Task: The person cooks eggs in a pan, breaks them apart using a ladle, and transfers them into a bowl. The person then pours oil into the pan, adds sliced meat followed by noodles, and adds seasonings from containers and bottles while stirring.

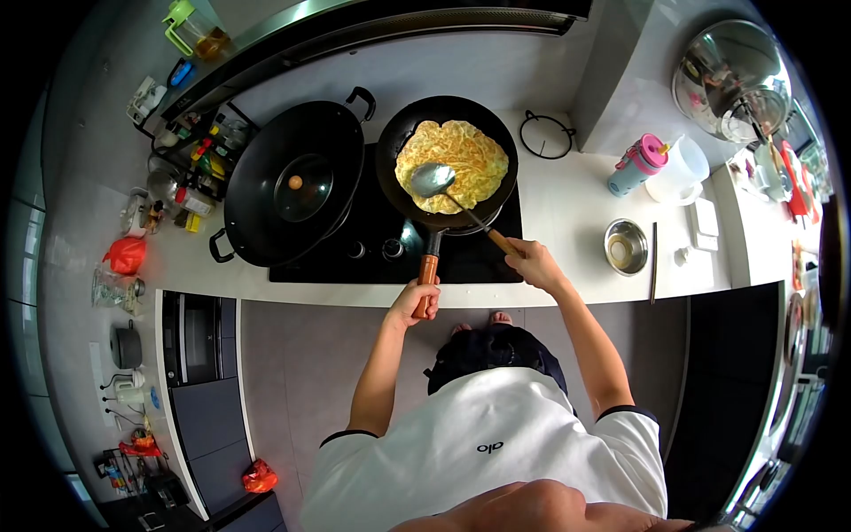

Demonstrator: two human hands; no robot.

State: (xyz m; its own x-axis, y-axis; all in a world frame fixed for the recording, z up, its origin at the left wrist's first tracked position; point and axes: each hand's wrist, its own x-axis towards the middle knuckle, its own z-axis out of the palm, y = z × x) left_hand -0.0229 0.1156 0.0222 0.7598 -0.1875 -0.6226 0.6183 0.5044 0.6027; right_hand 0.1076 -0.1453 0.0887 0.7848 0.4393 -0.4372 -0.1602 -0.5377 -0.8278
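Observation:
My left hand (417, 301) is wrapped round the wooden handle of a black frying pan (390, 188) on the right side of the cooktop. A round, golden-yellow omelette (450, 146) with browned patches covers most of the pan's bottom. My right hand (535, 265) grips the wooden end of a metal spatula (433, 180), whose broad head lies over the left part of the omelette. To the left stands a large black wok (257, 191) with a lid-like glossy disc and round brown knob at its middle.
On the right counter are a small metal bowl (626, 246), chopsticks (654, 263), a pink-topped cup (639, 165) and a translucent jug (679, 170). A black wire ring (547, 136) lies beside the pan. Seasoning bottles (210, 160) crowd the left corner. The range hood (390, 35) spans above.

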